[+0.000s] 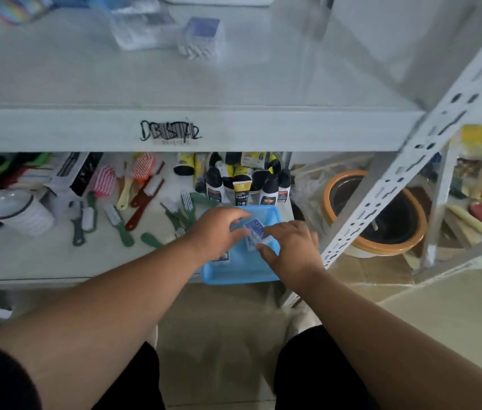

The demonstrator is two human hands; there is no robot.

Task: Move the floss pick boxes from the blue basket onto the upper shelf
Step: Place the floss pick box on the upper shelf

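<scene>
A blue basket [234, 273] stands at the front edge of the lower shelf. Both my hands reach into it. My right hand [290, 247] pinches a clear floss pick box with a blue label [255, 229] between thumb and fingers. My left hand [219, 229] curls over the basket's left side, its fingertips touching the same box or one beside it; I cannot tell which. Another box [222, 257] peeks out under my left wrist. On the upper shelf [86, 84], two floss pick boxes [200, 37] stand blurred near the back.
Brushes and combs [133, 202] lie scattered left of the basket. Black and yellow tubes [242, 179] stand right behind it. A white perforated upright [396, 179] runs diagonally at the right, with a round orange-rimmed bin [382, 214] behind it.
</scene>
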